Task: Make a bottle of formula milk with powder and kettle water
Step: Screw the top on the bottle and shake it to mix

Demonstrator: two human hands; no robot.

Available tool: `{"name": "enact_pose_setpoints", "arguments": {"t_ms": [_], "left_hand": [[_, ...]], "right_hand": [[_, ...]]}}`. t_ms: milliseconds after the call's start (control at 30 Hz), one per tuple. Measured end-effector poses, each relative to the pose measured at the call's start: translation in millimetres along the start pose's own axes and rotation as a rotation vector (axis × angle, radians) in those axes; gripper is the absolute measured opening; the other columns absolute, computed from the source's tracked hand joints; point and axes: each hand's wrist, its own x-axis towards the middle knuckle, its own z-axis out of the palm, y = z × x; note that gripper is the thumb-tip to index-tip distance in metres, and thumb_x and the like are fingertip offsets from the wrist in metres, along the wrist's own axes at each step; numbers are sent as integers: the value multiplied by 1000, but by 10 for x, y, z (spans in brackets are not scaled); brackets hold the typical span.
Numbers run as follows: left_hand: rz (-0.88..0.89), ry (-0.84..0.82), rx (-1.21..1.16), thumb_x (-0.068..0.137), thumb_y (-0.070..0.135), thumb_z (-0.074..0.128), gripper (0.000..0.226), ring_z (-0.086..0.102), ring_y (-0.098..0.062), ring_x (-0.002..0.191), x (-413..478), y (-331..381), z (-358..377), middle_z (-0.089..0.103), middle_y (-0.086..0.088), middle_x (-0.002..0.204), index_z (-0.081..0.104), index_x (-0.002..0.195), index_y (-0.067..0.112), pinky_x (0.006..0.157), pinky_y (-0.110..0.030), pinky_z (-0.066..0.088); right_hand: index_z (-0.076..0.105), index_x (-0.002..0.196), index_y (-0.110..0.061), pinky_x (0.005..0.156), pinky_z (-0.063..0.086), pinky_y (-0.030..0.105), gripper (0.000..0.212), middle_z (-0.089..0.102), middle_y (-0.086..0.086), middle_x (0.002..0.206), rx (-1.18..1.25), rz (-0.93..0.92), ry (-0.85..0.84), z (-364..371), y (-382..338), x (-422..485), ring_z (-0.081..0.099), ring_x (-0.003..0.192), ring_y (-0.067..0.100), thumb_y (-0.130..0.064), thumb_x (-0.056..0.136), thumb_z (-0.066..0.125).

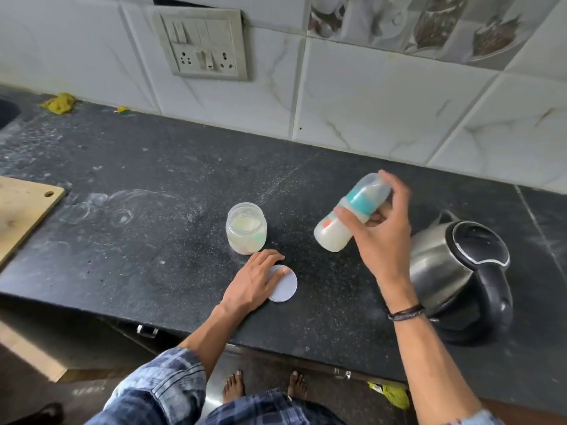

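On the dark speckled counter [153,210] in front of me, my left hand [254,280] lies flat with its fingers straight, the fingertips resting on a round white lid [287,285] that sits near the counter's front edge. Just behind that hand stands the powder jar [246,228], upright and uncapped, with pale powder in it and something greenish showing through its clear wall.

To the right, my right hand [380,228] is raised above the counter and grips the baby bottle [346,216], fingers and thumb curled around its teal collar. I hold the bottle tilted, its clear cap pointing up toward the tiled wall and its base down toward the jar. White milk fills the lower part. A dark bracelet [405,312] circles that wrist.

Beside my right forearm sits the steel kettle [454,271], black lid closed, black handle toward me. A wooden cutting board [21,210] lies at the far left, and a yellow cloth [59,103] is bunched against the wall. A switch plate [202,44] with sockets is set in the tiles above.
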Motion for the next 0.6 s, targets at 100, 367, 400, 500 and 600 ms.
{"name": "enact_pose_setpoints", "arguments": {"t_ms": [100, 367, 400, 500, 600], "left_hand": [[-2, -6, 13, 105, 50, 44, 44, 45, -10, 125, 24, 17, 0, 53, 10, 135, 59, 132, 20, 105, -22, 35], [-2, -15, 19, 105, 50, 45, 43, 45, -9, 124, 10, 22, -7, 53, 9, 135, 59, 132, 20, 105, -23, 35], [-5, -10, 24, 105, 50, 45, 43, 45, -9, 124, 14, 28, -10, 53, 9, 135, 59, 132, 19, 105, -22, 34], [-5, -3, 23, 106, 47, 47, 42, 47, -11, 123, 19, 35, -24, 54, 7, 134, 60, 131, 18, 105, -22, 34], [0, -4, 14, 106, 45, 48, 40, 47, -12, 124, 5, 36, -30, 55, 6, 134, 60, 131, 17, 107, -24, 35]], "right_hand": [[33, 147, -31, 89, 60, 30, 81, 56, -11, 142, 235, -61, 191, -47, -10, -25, 69, 117, 19, -23, 88, 88], [39, 141, -50, 86, 62, 45, 83, 55, -48, 116, -210, 69, -159, 13, 317, -39, 70, 94, 4, -33, 78, 90], [38, 140, -54, 86, 62, 46, 84, 54, -47, 119, -211, 61, -153, 5, 378, -41, 70, 95, 4, -34, 78, 90], [36, 141, -55, 89, 61, 49, 86, 56, -30, 133, -238, 60, -161, 7, 579, -29, 69, 105, 11, -33, 78, 90], [35, 143, -49, 98, 55, 48, 87, 52, -22, 141, -309, 28, -260, 84, 773, -41, 61, 119, 17, -27, 79, 90]]}}
